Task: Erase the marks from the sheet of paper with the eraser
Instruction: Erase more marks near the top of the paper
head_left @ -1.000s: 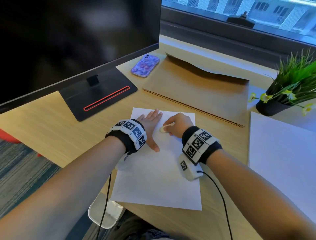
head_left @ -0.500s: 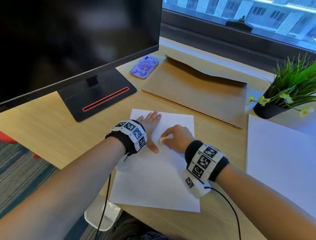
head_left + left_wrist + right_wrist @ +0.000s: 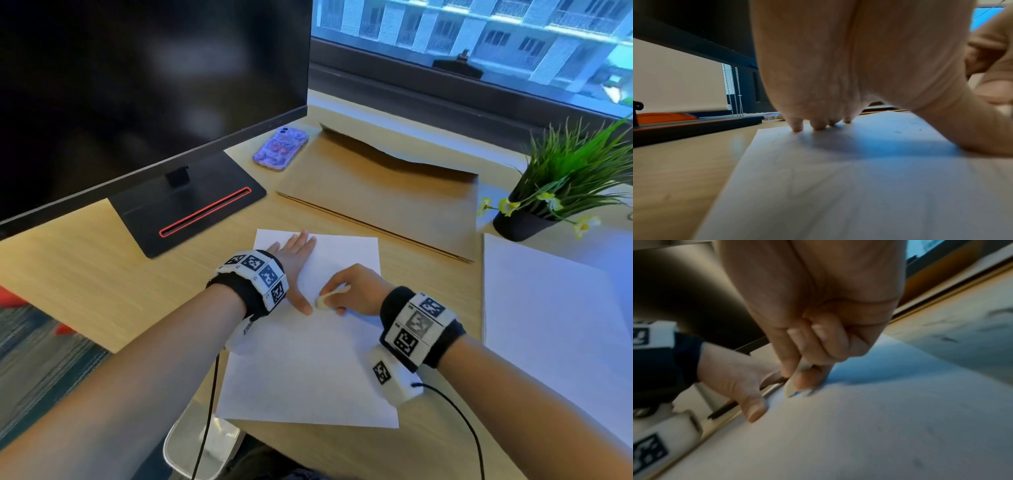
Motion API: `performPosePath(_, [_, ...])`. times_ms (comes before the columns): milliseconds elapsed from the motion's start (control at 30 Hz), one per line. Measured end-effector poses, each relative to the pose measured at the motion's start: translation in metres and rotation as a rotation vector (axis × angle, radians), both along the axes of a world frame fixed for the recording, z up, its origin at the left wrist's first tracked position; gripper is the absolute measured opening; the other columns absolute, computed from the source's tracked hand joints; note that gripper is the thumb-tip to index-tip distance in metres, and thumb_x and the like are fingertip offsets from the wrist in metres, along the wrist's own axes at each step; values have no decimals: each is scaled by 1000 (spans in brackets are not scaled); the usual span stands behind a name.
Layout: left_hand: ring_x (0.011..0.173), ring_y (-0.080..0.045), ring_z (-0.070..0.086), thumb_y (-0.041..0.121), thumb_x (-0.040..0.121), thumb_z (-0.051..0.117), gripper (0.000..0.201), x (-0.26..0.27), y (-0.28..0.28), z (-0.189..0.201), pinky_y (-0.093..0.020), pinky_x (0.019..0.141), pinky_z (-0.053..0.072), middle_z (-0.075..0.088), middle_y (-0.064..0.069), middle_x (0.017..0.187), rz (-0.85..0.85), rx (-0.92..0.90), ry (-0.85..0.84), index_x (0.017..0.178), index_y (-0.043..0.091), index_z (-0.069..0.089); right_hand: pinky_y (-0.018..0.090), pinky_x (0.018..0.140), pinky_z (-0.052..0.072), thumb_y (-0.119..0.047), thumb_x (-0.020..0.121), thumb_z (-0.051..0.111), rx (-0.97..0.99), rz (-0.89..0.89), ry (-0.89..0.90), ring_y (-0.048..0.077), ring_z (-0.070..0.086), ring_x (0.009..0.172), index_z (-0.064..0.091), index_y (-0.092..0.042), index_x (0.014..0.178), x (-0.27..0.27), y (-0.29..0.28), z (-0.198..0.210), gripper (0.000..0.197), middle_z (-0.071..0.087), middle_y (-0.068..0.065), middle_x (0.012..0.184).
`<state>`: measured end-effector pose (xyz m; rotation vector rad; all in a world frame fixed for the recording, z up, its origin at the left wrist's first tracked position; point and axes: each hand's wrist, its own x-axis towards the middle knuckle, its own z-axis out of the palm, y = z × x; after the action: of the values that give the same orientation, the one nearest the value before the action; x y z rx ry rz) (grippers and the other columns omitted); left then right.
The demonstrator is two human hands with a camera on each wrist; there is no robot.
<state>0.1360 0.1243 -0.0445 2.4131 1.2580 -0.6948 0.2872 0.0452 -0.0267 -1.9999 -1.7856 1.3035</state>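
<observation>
A white sheet of paper lies on the wooden desk in front of me. My left hand lies flat on its upper left part, fingers straight, thumb spread toward the right hand; the fingertips press the sheet. My right hand pinches a small cream eraser and holds its tip against the paper next to the left thumb. In the right wrist view the eraser touches the sheet between thumb and forefinger. Faint pencil marks show further up the sheet.
A black monitor with its stand fills the left rear. A phone and a brown envelope lie behind the sheet. A potted plant and another white sheet are on the right. The desk's front edge is close below.
My right hand has slid the eraser down the sheet toward me and to the left, ending beside the left thumb. The left hand has stayed flat on the paper.
</observation>
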Motion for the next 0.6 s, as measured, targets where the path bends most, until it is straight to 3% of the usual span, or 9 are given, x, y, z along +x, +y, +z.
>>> performPosePath(67, [144,-22,-18,59,63,76,135,-2,-2,1,-44,116,-2,-28,-5,154,-7,-24,-25,147,17,-21,13,48,41,-22,88,63,0,-162,116,0,49,42,66,-15,95,9,-6,-2,10,62,1,65])
performPosePath(133, [144,-22,-18,58,64,76,133,-4,-5,3,-45,116,-2,-28,-4,154,-22,-43,-28,148,20,-19,15,36,31,-21,89,62,-35,-340,235,3,39,32,65,-12,97,16,-13,-4,12,59,4,63])
performPosePath(233, [145,-20,-14,56,67,75,124,-4,-11,3,-44,117,0,-24,-1,155,4,-48,-78,150,22,-10,18,37,29,-21,89,64,-84,-400,297,9,34,36,64,-13,96,19,-21,-4,10,58,4,61])
performPosePath(333, [146,-18,-10,56,68,74,118,0,-15,5,-45,117,2,-18,0,157,65,-41,-142,151,22,-2,17,40,33,-23,88,63,-51,-334,218,4,39,35,65,-16,95,10,-24,-5,9,59,1,60])
performPosePath(500, [145,-25,-14,59,69,72,126,6,-14,4,-51,116,2,-24,0,156,36,-70,-72,149,18,-16,17,51,41,-22,89,61,35,-205,42,5,53,53,65,-20,97,-1,-4,-4,9,63,1,67])
performPosePath(600, [144,-29,-15,59,69,72,125,8,-12,3,-54,114,2,-25,2,155,35,-86,-52,149,21,-17,22,57,41,-23,90,60,124,-273,-37,10,57,66,64,-22,97,7,22,-1,8,64,5,84])
